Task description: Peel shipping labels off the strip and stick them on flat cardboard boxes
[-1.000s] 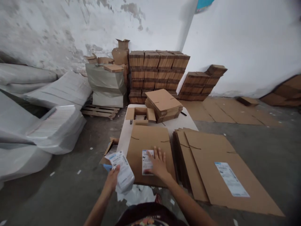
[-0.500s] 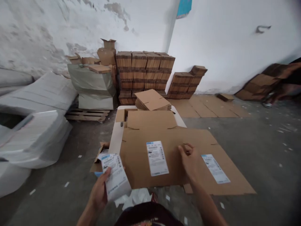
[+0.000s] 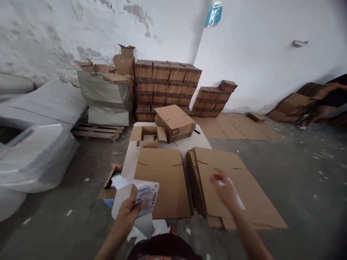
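The left hand (image 3: 128, 212) is closed on a bundle of labels (image 3: 148, 198), thumb laid over the printed face near the tabletop's (image 3: 127, 162) near-left corner, a grip that seems meant to keep the loose, curling sheets together. Beside it, the left pile (image 3: 165, 180) of flat cartons lies at the near edge, its top face bare, probably set there to be within easy reach of both hands. The right hand (image 3: 222, 186), fingers partly curled, is over the right pile (image 3: 217, 160) by the right edge (it is blurred, so I cannot tell whether it touches the card or holds anything). Just under it a stuck label (image 3: 240, 203) shows in part on the top carton. Keeping the two piles side by side, with a narrow gap between, looks like a way to hold bare and labelled card apart. An open box (image 3: 150, 144) and some small flats (image 3: 177, 119) stand toward the far edge, with a black pen (image 3: 197, 131) near the far-right corner, perhaps pushed back to free the near part. White paper (image 3: 160, 227) lies below the near edge.
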Tool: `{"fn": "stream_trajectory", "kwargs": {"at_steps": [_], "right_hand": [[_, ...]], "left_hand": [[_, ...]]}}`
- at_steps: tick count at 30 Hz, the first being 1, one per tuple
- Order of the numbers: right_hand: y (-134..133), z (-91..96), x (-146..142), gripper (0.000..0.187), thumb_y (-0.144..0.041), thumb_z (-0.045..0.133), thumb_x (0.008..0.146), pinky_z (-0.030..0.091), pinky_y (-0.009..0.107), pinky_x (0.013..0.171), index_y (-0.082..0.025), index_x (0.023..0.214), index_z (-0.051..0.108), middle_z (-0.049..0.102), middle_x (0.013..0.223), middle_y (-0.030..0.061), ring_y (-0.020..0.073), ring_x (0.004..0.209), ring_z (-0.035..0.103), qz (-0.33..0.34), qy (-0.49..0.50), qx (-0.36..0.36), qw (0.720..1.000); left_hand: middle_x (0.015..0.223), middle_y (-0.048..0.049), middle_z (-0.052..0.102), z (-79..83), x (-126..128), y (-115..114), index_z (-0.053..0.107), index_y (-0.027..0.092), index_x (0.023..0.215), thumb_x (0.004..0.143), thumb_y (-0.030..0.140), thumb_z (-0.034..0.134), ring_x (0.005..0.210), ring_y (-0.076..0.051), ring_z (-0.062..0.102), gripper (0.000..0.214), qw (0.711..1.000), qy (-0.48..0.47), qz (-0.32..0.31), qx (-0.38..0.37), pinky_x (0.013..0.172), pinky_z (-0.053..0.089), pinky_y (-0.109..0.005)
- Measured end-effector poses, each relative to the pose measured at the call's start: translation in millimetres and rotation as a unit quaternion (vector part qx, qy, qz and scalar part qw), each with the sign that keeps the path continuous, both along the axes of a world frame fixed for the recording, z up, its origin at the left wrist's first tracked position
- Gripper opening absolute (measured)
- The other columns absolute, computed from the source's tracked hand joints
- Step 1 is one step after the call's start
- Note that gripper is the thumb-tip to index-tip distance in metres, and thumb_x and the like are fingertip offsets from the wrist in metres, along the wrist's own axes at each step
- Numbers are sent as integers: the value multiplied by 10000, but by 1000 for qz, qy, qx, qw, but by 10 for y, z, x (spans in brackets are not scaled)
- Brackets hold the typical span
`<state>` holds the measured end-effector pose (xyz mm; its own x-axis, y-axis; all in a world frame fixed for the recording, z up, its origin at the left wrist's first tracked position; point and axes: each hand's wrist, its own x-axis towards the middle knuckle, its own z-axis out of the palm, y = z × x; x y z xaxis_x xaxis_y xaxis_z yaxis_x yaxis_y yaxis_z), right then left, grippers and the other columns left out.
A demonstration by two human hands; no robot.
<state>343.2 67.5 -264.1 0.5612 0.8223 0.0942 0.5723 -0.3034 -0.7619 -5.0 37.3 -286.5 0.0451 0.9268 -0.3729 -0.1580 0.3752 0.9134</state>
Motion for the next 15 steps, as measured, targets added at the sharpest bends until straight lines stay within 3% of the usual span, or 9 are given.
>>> {"fn": "stream_trajectory", "kwargs": {"at_steps": [1,2,4,7,10,13,15], "right_hand": [[-20,-59,-417,353,-306,673,658,453,384,795,-218,999,660,676,871,65,222,847,610,165,46,-16,985],[-52,-108,-808,475,-284,677,663,461,363,795,-223,1127,600,680,912,52,210,858,613,288,86,-20,954],[-138,-179,-1424,383,-191,601,737,449,355,816,-220,1119,592,677,957,50,202,906,606,408,97,-9,908],[-278,-238,-1846,266,-64,476,791,417,360,836,-201,960,628,676,929,52,192,904,595,444,50,48,894],[-360,-198,-1900,250,-54,484,801,400,345,835,-211,948,612,650,926,44,187,917,559,491,20,80,867],[-282,-27,-1827,123,-109,496,820,406,308,804,-202,829,575,582,912,44,180,925,519,512,61,90,852],[-107,60,-1734,81,-197,455,869,422,272,750,-199,822,521,550,857,30,153,840,522,468,134,87,869]], "left_hand": [[902,-84,748,13,64,-11,737,153,859,601,251,785,969,-332,634,280,1000,13,-29,0,908,488,-395],[913,-80,748,30,111,-25,745,164,831,590,221,787,1012,-338,619,251,999,24,-41,0,951,461,-402],[988,-69,737,71,145,-56,747,184,863,578,161,785,1117,-329,572,289,1000,14,-10,-16,1011,416,-378],[1005,-96,729,96,81,-72,719,161,949,727,275,682,1134,-315,575,253,981,-126,76,-123,958,465,-388],[901,-150,733,-2,-39,-13,669,78,1026,847,301,532,971,-315,664,317,933,-249,118,-232,829,533,-421],[790,-135,731,-212,-266,61,590,31,1143,842,142,515,761,-262,708,330,922,-225,208,-237,711,564,-357],[704,-66,721,-358,-493,65,494,66,1262,881,96,424,638,-198,696,388,918,-181,282,-211,634,558,-281]]}}
